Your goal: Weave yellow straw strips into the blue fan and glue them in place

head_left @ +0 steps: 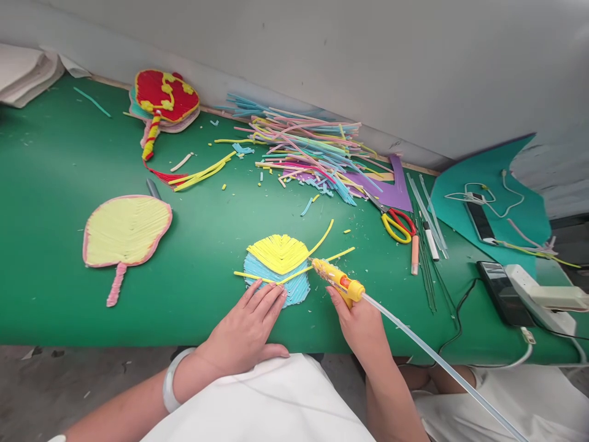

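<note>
A round fan-like piece of light-blue pipe cleaners (298, 291) lies flat on the green table, its upper part covered by yellow pipe cleaners (278, 253) set in V-shaped rows. Across its middle runs a bent yellow pipe cleaner (317, 267), with both ends jutting past the edge. My left hand (251, 325) rests flat with fingers stretched, the tips pressing the blue piece at that strip's bend. In my right hand (365, 328) is a yellow hot glue gun (338, 280), its nozzle at the piece's right edge. A long clear glue stick (418, 344) extends from its back.
Pipe cleaners (308, 138) are heaped at the back. Left stand a yellow-and-pink fan (126, 230) and a red fan (165, 95). Scissors (398, 224), a marker (431, 240), a phone (504, 294) and a power strip (529, 282) lie right. Another person's lap (506, 402) shows lower right.
</note>
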The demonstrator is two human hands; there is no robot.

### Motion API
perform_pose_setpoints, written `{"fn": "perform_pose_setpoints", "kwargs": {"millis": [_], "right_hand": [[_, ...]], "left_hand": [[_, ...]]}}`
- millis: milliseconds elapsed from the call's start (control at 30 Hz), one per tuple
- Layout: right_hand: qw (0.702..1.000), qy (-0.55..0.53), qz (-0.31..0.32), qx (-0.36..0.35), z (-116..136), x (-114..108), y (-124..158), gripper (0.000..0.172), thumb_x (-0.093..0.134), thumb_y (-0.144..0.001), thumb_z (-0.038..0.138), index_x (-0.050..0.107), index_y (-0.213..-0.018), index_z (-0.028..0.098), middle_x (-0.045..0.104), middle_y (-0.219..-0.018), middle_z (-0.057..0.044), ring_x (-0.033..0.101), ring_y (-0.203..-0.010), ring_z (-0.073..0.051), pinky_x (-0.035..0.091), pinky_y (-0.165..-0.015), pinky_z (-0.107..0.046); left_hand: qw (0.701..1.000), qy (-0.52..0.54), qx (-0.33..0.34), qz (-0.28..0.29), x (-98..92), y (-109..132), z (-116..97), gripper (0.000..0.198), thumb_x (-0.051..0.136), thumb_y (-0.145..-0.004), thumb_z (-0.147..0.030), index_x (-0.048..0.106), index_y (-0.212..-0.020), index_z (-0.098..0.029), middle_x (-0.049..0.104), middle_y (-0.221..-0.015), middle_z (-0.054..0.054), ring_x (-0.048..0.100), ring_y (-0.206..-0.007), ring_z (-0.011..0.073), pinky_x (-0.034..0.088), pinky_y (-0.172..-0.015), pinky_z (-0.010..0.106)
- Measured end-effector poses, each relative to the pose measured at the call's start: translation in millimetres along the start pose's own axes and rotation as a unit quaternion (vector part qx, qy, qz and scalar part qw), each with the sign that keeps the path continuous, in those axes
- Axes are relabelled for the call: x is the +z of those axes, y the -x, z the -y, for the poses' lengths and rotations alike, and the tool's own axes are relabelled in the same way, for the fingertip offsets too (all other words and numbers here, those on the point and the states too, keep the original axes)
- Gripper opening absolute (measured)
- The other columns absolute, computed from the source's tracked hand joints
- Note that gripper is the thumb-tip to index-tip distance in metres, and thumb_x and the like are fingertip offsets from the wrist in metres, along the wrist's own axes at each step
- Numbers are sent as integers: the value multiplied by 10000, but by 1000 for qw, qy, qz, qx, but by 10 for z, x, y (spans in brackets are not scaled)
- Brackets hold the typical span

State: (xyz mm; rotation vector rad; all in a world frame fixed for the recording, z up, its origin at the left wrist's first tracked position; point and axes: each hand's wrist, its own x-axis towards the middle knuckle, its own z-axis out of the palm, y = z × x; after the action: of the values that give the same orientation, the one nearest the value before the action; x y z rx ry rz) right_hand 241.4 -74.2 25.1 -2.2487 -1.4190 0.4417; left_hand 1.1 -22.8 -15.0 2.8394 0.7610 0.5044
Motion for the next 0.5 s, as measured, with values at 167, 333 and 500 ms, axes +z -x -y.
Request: {"fn": "perform_pose_setpoints", "kwargs": {"millis": [167, 333, 500], "right_hand": [[1000, 4, 0, -6, -16, -5, -20, 478, 420, -948, 629, 639, -969, 204, 705, -821, -72, 639, -704, -234, 485, -624, -333], [1000, 3, -8, -5, -31, 4, -51, 498, 417, -944, 638, 641, -984, 195, 708, -844, -91, 654, -747, -253, 496, -645, -343], [1000, 3, -13, 8, -26, -16, -55, 524, 402, -937, 654, 649, -959, 193, 701, -806, -89, 649, -732, -254, 493, -638, -347]], "left_hand": [[1000, 5, -2, 3, -2, 1, 2, 1033, 566, -811, -747, 295, -1522, -49, 534, -1443, 201, 465, -1359, 342, 294, -1183, 528], [1000, -6, 9, 1, -17, -10, 17, 1007, 553, -811, -754, 356, -1489, -36, 545, -1431, 201, 489, -1337, 345, 295, -1178, 516], [1000, -7, 12, -2, -20, -9, 24, 980, 540, -822, -752, 373, -1480, -45, 551, -1426, 197, 494, -1332, 343, 291, -1175, 515]]}}
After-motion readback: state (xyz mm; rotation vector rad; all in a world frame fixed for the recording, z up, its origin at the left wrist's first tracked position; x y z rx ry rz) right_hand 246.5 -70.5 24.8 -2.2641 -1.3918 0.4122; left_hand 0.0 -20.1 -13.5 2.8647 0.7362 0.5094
